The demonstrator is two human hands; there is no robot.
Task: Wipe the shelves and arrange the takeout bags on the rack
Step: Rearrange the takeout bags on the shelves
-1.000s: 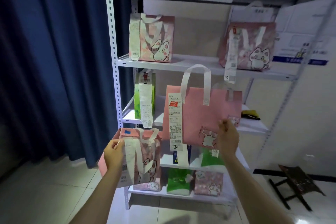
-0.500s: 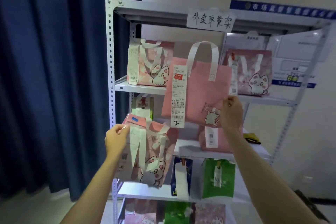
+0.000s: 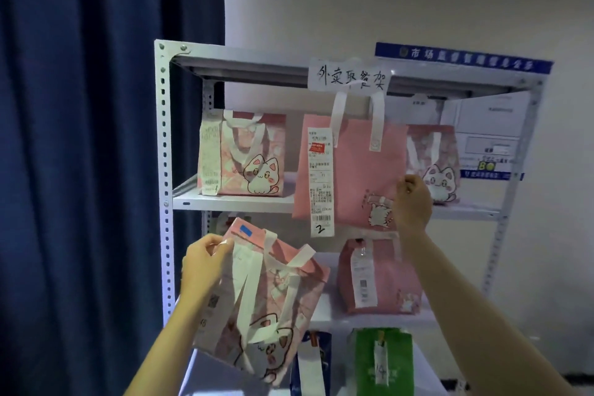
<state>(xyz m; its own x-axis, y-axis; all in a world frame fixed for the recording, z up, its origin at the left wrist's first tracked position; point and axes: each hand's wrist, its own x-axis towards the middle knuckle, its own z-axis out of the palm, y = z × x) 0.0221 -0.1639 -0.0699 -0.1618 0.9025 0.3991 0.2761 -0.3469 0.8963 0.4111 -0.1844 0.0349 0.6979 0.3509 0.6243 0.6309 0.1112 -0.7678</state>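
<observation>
Arranging, not wiping, appears to be the step in hand. The right hand pinches the right edge of a plain pink takeout bag, holding it upright in front of the upper shelf of the white metal rack; its long receipt, marked 2 at the foot, hangs down the front. The left hand grips the top corner of a cat-print takeout bag, which hangs tilted in the air before the middle shelf, lower left.

The next move probably calls for setting the plain bag down in the gap on the upper shelf, between the cat-print bag at left and the cat-print bag at right (the gap looks only just wide enough). Its base seems to sit below the shelf edge, so it would need lifting first. The upright handles come close to the handwritten paper sign on the top rail and may catch there.

A darker pink bag stands on the middle shelf; below it show a green bag and a blue bag. A blue curtain hangs at left, and a blue-headed notice board behind the rack.
</observation>
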